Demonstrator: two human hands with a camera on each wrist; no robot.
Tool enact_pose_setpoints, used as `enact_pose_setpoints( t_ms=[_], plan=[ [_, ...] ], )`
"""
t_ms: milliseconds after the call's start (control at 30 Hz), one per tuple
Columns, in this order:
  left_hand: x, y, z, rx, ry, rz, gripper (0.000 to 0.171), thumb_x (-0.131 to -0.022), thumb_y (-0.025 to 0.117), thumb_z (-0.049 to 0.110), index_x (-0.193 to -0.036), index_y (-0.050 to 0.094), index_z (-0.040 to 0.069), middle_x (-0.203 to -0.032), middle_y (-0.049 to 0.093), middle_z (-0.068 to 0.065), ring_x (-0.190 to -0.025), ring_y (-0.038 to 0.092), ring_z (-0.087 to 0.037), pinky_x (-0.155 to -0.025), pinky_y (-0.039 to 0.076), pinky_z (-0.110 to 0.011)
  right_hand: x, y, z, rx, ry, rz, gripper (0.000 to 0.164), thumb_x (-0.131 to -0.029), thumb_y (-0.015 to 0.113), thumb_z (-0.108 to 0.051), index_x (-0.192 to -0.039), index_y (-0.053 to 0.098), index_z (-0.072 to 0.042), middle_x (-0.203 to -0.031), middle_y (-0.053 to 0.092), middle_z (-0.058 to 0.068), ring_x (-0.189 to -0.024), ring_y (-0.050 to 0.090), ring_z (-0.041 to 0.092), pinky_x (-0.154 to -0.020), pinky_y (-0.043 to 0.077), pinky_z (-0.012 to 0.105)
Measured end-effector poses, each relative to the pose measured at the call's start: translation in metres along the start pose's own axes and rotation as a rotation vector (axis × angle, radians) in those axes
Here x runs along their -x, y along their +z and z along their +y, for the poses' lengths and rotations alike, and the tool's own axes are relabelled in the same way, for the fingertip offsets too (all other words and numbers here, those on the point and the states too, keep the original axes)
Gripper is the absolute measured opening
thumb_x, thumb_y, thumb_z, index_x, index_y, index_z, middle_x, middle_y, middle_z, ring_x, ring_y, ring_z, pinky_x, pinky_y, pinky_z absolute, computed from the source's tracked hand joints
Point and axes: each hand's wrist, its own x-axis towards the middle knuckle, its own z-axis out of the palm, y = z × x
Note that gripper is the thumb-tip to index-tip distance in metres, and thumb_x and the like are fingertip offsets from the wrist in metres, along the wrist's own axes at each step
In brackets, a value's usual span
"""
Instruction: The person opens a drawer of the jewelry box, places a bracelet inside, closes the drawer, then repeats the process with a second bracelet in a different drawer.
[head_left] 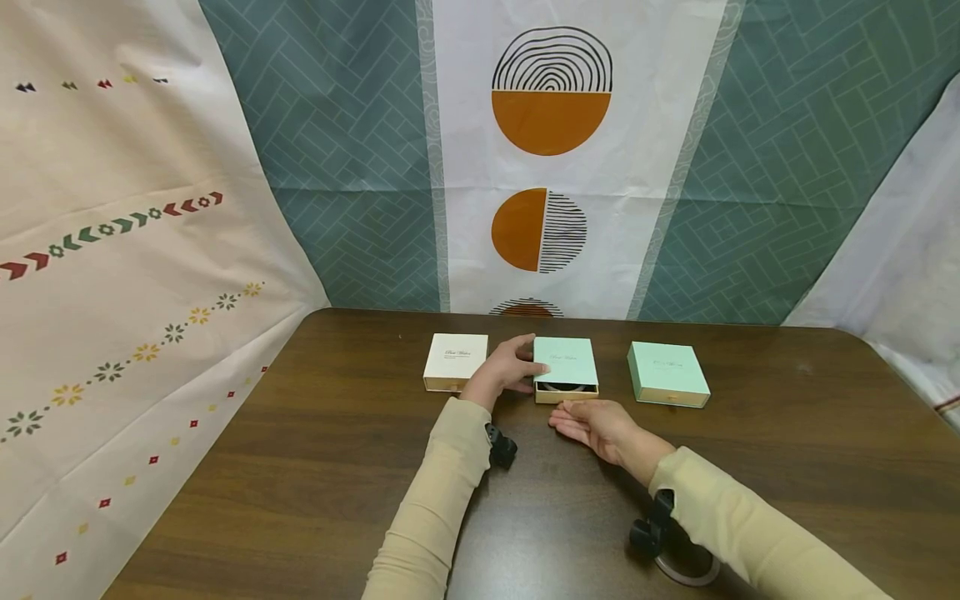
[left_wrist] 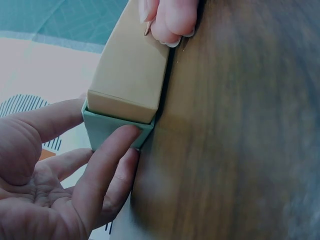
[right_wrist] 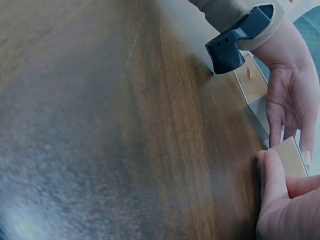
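Note:
The middle mint-green box sleeve (head_left: 564,358) has its cream drawer (head_left: 566,397) slid partway out toward me. A dark curved item (head_left: 565,387) shows inside the gap, mostly hidden under the sleeve. My left hand (head_left: 512,365) grips the sleeve from its left side, thumb and fingers spread round its end in the left wrist view. At the drawer's front, my right hand (head_left: 600,427) pinches the small pull tab (left_wrist: 147,28) between thumb and fingers, its fingertips low against the drawer face.
A cream-white box (head_left: 456,358) sits left of the middle box, close behind my left wrist. To the right lies another mint-green box (head_left: 670,371), closed. All rest near the back edge of the brown wooden table (head_left: 337,467), before hanging cloth (head_left: 360,208).

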Motion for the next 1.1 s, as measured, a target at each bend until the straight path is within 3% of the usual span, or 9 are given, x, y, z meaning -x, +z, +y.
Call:
enact_pose_setpoints(
  t_ms=[1100],
  plan=[
    [-0.0007,-0.0009,0.0019,-0.011,-0.004,-0.002,0.073,-0.089,0.067,0.009,-0.151,0.03,0.018,-0.142,0.042,-0.022,-0.112,0.059,-0.036,-0.079,0.058,-0.04,-0.0078,0.0054,-0.0049,-0.029,0.012,0.086,0.033,-0.1,0.044,-0.004,-0.129,0.045,0.013,-0.081,0.07,0.006,-0.076,0.07,0.012,-0.075,0.057,0.022]
  ],
)
